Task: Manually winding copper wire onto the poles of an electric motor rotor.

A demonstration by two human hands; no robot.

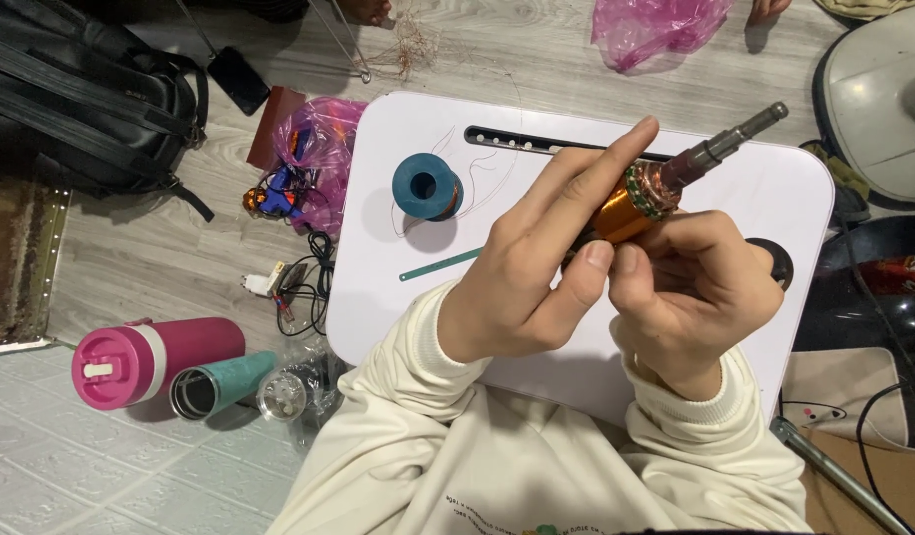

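Both my hands hold a motor rotor wound with orange copper wire; its steel shaft points up and to the right. My left hand wraps the rotor from the left, index finger stretched along its top and thumb pressed on the underside. From below and to the right, my right hand grips it, thumb meeting the left thumb. All this hovers over a white lap table. On the table's left part stands a blue spool of copper wire, and a thin green blade lies near my left wrist.
A black backpack lies at the upper left. A pink bottle, a teal cup and tangled cables sit on the floor left of the table. Pink plastic bags lie nearby. Another person's fingers show at the top edge.
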